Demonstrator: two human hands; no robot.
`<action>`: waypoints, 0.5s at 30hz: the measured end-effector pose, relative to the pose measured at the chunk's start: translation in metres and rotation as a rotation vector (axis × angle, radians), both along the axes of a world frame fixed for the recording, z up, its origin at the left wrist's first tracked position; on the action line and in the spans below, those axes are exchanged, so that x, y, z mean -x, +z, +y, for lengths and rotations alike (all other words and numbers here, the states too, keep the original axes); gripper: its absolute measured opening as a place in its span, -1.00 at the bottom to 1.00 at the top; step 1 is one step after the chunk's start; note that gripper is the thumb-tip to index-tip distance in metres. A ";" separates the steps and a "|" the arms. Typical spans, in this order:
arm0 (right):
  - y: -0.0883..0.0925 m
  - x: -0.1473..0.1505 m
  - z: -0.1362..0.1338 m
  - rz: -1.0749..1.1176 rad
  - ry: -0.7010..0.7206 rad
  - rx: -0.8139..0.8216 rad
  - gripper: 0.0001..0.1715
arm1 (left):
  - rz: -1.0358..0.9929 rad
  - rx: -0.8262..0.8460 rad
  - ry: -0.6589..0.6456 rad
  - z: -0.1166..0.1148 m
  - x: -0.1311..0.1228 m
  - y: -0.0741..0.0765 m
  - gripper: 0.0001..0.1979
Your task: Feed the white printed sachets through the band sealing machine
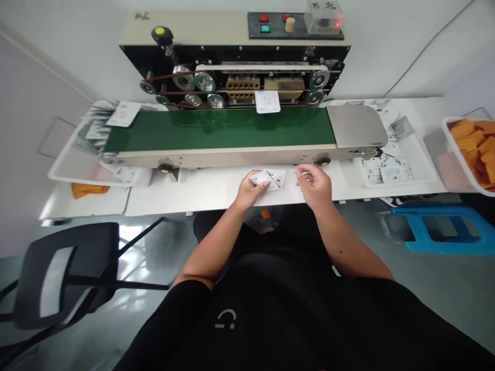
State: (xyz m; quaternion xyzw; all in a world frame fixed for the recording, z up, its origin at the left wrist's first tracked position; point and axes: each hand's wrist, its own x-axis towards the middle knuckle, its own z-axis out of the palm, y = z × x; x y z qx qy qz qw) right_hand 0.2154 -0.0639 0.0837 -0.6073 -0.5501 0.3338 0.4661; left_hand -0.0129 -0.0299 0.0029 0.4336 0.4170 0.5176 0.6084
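Over the table's front edge, my left hand [250, 191] is closed around a few white printed packets [274, 179], fanned out with the thumb on top. To their right is my right hand [315, 188], slightly apart from them, with its fingers curled in a pinch; what lies between the fingertips, if anything, is too small to make out. Beyond both hands runs the green conveyor belt [224, 129] of a band sealing machine [216, 31]. One white packet [267, 102] hangs at the machine's sealing band, and another packet [124, 113] lies at the belt's left end.
A white tray [62, 170] full of packets stands at the left, and another tray [425, 178] with loose packets at the right. Farther right is a bin [458, 165] of orange pieces [474, 141]. A black chair [73, 273] and a blue stool [448, 226] stand below the table [185, 193].
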 end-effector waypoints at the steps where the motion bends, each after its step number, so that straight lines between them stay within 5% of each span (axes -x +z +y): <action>1: -0.009 0.001 -0.002 0.002 0.040 0.063 -0.57 | 0.006 -0.012 0.005 0.000 0.000 0.001 -0.44; 7: -0.042 0.010 -0.004 0.179 0.235 0.357 -0.57 | 0.068 -0.055 -0.028 0.001 0.002 0.001 -0.51; 15: -0.030 0.005 -0.004 0.234 0.166 0.277 -0.56 | 0.068 -0.029 -0.084 0.001 0.000 0.001 -0.49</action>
